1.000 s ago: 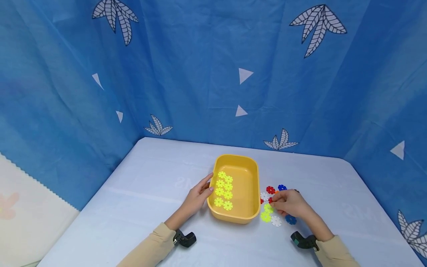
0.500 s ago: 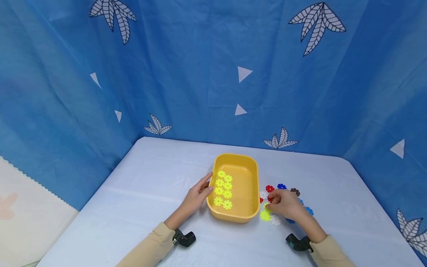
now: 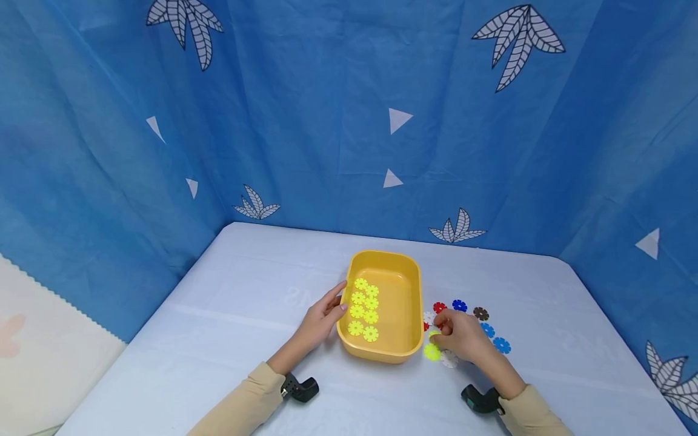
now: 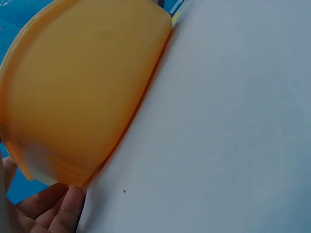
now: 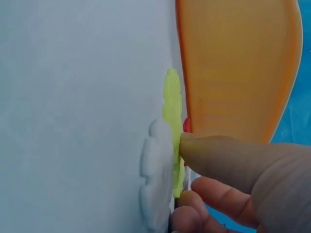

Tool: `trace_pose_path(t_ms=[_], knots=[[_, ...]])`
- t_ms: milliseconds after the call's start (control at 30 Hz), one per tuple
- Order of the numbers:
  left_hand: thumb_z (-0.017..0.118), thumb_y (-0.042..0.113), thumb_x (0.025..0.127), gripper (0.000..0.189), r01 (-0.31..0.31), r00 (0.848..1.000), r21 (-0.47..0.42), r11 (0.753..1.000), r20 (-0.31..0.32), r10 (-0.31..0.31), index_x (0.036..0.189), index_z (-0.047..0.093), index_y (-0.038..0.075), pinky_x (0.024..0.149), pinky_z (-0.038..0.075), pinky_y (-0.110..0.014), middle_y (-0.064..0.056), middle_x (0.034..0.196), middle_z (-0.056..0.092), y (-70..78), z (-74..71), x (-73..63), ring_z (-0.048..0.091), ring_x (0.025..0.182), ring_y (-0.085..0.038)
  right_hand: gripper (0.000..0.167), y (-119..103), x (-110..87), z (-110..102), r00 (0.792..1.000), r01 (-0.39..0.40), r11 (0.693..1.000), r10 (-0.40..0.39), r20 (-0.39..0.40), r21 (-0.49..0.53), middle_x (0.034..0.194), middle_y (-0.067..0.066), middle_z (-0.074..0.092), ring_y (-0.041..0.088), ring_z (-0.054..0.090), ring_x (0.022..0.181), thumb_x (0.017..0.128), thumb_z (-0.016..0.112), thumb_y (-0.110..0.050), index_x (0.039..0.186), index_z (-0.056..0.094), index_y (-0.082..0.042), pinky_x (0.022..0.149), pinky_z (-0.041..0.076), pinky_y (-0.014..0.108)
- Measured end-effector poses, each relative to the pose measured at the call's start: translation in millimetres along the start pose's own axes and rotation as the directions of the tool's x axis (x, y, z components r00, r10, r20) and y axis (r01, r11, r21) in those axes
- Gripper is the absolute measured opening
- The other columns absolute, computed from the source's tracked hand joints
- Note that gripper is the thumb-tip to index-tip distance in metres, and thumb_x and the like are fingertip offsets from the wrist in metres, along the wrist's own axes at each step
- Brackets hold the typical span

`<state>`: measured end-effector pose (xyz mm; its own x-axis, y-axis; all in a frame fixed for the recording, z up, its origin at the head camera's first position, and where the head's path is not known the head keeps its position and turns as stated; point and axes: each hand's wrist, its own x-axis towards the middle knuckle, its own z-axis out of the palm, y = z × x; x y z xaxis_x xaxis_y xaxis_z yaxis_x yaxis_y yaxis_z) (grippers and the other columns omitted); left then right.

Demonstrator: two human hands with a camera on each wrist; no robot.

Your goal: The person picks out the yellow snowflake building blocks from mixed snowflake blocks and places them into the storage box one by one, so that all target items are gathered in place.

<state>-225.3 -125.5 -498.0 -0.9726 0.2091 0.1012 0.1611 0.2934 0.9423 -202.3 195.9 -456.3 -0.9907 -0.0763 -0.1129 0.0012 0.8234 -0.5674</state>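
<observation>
My left hand (image 3: 316,324) holds the left side of a yellow plastic bin (image 3: 400,309), thumb at the rim and fingers along the outer wall. Inside it, several yellow-green snowflake discs (image 3: 371,317) lie in two columns. Right of the bin, my right hand (image 3: 463,336) pinches another yellow-green snowflake disc (image 3: 434,333) low over the table; its thumb (image 5: 194,148) presses the disc's face in the right wrist view. A second yellow-green disc (image 3: 432,352) and a white disc (image 3: 449,360) lie just in front, partly beside the fingers.
Around the right hand lie red (image 3: 439,307), dark blue (image 3: 459,305), brown (image 3: 481,313) and light blue discs (image 3: 501,345). A white cloth (image 3: 262,266) covers the table. Behind stands a blue curtain (image 3: 305,121) with leaf prints.
My right hand has moved slightly left toward the bin, onto the yellow-green disc, uncovering the brown and light blue discs. The left hand and bin stay put.
</observation>
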Motion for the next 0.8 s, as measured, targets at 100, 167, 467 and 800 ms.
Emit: trace_pose_path(t_ms=[100, 167, 467, 800], knots=[[0.057, 0.027, 0.104, 0.056, 0.003, 1.0, 0.002, 1.0, 0.004, -0.003, 0.158, 0.041, 0.023, 0.111, 0.05, -0.05, -0.017, 0.148, 0.057, 0.2, -0.3, 0.3, 0.058, 0.135, -0.034, 0.028, -0.3, 0.0, 0.4, 1.0, -0.006, 1.0, 0.006, 0.0, 0.013, 0.073, 0.004, 0.053, 0.017, 0.048, 0.067, 0.079, 0.086, -0.009, 0.099, 0.068, -0.004, 0.052, 0.044, 0.019], [0.057, 0.027, 0.104, 0.056, 0.006, 1.0, -0.002, 1.0, 0.004, -0.006, 0.158, 0.041, 0.024, 0.111, 0.05, -0.049, -0.017, 0.149, 0.057, 0.9, -0.5, 0.0, 0.058, 0.135, -0.034, 0.027, -0.5, -0.2, 0.9, 1.0, -0.009, 1.0, 0.009, 0.0, 0.022, 0.074, 0.004, 0.054, 0.017, 0.049, 0.068, 0.079, 0.086, -0.008, 0.098, 0.067, -0.004, 0.053, 0.045, 0.019], [0.059, 0.025, 0.103, 0.056, 0.006, 1.0, -0.033, 0.999, -0.001, -0.006, 0.156, 0.043, 0.024, 0.11, 0.051, -0.051, -0.017, 0.148, 0.058, 1.0, -0.7, -0.5, 0.059, 0.134, -0.034, 0.033, -3.2, -1.7, 4.1, 1.0, -0.022, 1.0, 0.022, -0.011, -0.016, 0.073, 0.004, 0.051, 0.017, 0.047, 0.067, 0.075, 0.091, -0.02, 0.092, 0.066, -0.006, 0.052, 0.041, 0.02], [0.057, 0.027, 0.104, 0.056, 0.006, 1.0, -0.013, 1.0, 0.014, -0.006, 0.158, 0.041, 0.025, 0.111, 0.05, -0.05, -0.018, 0.149, 0.057, 1.7, -2.0, -1.3, 0.058, 0.135, -0.034, 0.029, -6.0, -1.5, 7.2, 0.999, -0.029, 0.999, 0.028, -0.041, -0.027, 0.073, 0.004, 0.051, 0.017, 0.047, 0.066, 0.076, 0.088, -0.015, 0.091, 0.065, -0.005, 0.052, 0.04, 0.021]])
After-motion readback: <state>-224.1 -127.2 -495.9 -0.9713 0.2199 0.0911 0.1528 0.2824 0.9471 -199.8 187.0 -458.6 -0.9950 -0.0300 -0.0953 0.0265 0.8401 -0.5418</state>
